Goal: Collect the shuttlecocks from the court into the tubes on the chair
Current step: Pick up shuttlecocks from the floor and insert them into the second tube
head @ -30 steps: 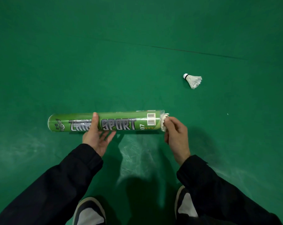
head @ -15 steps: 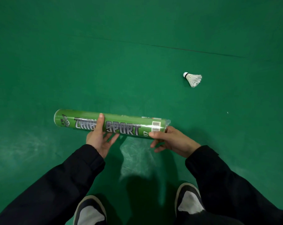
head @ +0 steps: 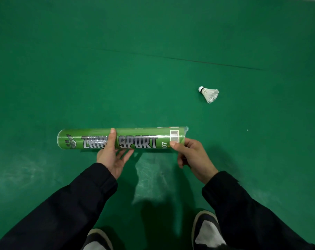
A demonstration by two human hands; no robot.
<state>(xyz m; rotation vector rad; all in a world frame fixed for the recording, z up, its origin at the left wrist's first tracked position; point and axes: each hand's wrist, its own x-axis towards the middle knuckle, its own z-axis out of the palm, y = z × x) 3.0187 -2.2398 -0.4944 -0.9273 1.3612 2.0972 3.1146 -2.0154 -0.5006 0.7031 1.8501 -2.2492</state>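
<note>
Green tube point(head: 135, 139) gripped by left hand point(head: 111, 156) and right hand point(head: 191, 156), shuttlecock point(head: 210, 93) beyond

Shuttlecock point(head: 209, 93) lies beyond the tube's point(head: 135, 139) right end.

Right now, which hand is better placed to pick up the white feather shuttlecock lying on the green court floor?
Probably the right hand. The white feather shuttlecock lies on its side of the green cardboard tube, beyond the tube's right end. The left hand grips the tube's middle and could hold it alone.
</note>
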